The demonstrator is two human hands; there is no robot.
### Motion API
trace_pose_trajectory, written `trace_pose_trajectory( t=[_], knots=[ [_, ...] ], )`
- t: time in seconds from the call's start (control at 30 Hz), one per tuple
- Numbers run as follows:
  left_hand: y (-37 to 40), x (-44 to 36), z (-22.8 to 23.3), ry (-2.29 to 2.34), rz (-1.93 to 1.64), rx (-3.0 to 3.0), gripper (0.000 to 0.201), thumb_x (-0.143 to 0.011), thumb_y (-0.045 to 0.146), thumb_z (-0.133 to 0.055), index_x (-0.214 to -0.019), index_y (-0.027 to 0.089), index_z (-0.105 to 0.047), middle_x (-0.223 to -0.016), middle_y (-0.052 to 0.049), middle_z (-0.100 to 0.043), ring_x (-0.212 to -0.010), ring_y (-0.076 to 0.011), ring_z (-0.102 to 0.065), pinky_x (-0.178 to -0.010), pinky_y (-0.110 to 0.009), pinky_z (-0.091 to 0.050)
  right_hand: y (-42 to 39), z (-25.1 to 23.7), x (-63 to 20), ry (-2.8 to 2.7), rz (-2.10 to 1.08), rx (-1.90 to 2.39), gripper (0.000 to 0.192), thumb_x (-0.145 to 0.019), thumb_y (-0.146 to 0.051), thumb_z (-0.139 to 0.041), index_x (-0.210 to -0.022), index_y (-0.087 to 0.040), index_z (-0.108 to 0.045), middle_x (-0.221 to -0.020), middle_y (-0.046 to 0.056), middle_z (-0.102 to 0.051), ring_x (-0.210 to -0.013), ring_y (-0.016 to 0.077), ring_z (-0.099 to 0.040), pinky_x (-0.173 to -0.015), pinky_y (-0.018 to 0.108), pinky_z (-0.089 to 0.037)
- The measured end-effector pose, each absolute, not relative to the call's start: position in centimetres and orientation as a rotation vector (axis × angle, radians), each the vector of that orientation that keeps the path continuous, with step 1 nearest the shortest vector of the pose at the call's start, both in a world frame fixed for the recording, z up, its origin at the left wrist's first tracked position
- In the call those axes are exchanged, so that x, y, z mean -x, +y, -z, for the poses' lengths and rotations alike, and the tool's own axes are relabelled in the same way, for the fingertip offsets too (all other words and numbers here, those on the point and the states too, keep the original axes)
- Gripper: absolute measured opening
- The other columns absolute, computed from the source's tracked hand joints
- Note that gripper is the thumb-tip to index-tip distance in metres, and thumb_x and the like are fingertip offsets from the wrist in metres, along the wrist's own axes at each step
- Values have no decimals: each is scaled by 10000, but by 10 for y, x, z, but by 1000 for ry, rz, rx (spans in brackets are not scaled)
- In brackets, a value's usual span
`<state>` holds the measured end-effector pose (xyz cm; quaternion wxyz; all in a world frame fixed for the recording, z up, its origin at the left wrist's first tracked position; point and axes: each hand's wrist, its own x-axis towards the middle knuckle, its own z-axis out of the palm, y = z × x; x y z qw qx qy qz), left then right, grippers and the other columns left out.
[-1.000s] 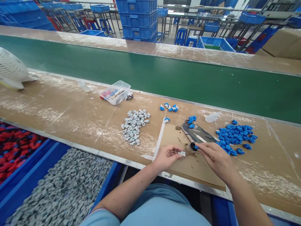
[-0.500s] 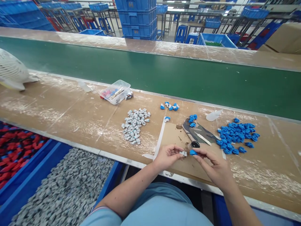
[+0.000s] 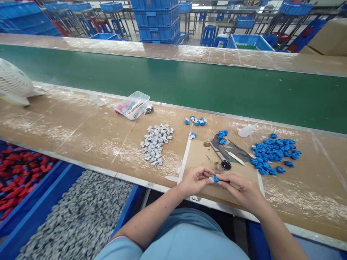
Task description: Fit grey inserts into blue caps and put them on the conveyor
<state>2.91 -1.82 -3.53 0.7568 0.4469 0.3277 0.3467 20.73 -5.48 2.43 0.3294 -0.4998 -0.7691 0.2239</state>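
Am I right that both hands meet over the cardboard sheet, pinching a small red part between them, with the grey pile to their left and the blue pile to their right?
Not quite: the part pinched between the left hand and the right hand is blue, not red, as the head view shows. The rest stands: cardboard sheet below, grey pile left, blue pile right.

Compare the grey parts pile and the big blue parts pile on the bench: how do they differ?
Colour: the grey pile is pale grey-white; the blue pile is bright blue. Place: the grey pile lies left of the hands, the blue pile to their right, beside the camouflage cloth. Shape: the grey pile runs front to back; the blue pile spreads sideways. Both are loose heaps of small parts lying on the brown bench.
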Motion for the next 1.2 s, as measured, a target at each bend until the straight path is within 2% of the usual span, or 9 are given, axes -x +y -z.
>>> trace_pose_trajectory(
  t=[0.23, 0.47, 0.63, 0.8, 1.03, 1.1, 1.2],
  knots=[
    [-21, -28, 31, 716, -723, -927, 449, -578, 449, -811, -840, 135, -626, -768, -26, -656, -728, -121, -622, -741, -262, -489, -54, -19, -208, -1927, -723, 1370, 163, -831, -309, -592, -860, -267, -747, -778, 26, -733, -691, 170, -686, -603, 257, -564],
    [-22, -28, 31, 744, -707, -945, 438, -577, 444, -814, -827, 130, -639, -758, -36, -664, -708, -123, -618, -734, -261, -483, -70, -5, -197, -1741, -604, 1398, 147, -807, -260, -624, -877, -274, -752, -788, 19, -739, -682, 165, -695, -625, 251, -580],
    [-22, -29, 30, 715, -645, -921, 538, -571, 510, -791, -921, 132, -635, -756, -27, -646, -686, -114, -610, -707, -259, -498, -64, -11, -206, -1792, -747, 1361, 141, -805, -300, -633, -879, -296, -753, -797, 9, -740, -682, 163, -694, -614, 247, -581],
    [-19, -29, 32, 710, -559, -1116, 512, -722, 569, -640, -976, 125, -660, -707, -17, -609, -601, -87, -564, -646, -238, -494, -64, -5, -209, -1682, -793, 1431, 214, -814, -352, -618, -972, -268, -737, -857, 36, -739, -751, 174, -695, -666, 266, -582],
    [-21, -28, 27, 759, -514, -1425, 335, -874, 393, -485, -969, 123, -658, -657, -7, -584, -571, -100, -556, -607, -222, -487, -71, 5, -213, -1622, -855, 1527, 299, -806, -475, -601, -967, -263, -736, -924, 59, -734, -829, 206, -691, -742, 316, -581],
    [-22, -27, 26, 776, -537, -1567, 299, -893, 335, -458, -986, 130, -655, -664, -15, -601, -603, -119, -576, -638, -234, -493, -71, 4, -210, -1563, -930, 1554, 332, -795, -496, -606, -966, -242, -733, -935, 73, -732, -835, 213, -692, -755, 327, -583],
    [-25, -27, 26, 805, -600, -1810, 275, -901, 300, -464, -1056, 155, -639, -801, -57, -666, -750, -167, -618, -745, -278, -504, -71, 0, -206, -1480, -1028, 1539, 357, -795, -493, -608, -988, -214, -721, -941, 89, -730, -810, 208, -696, -750, 327, -587]
  ],
)
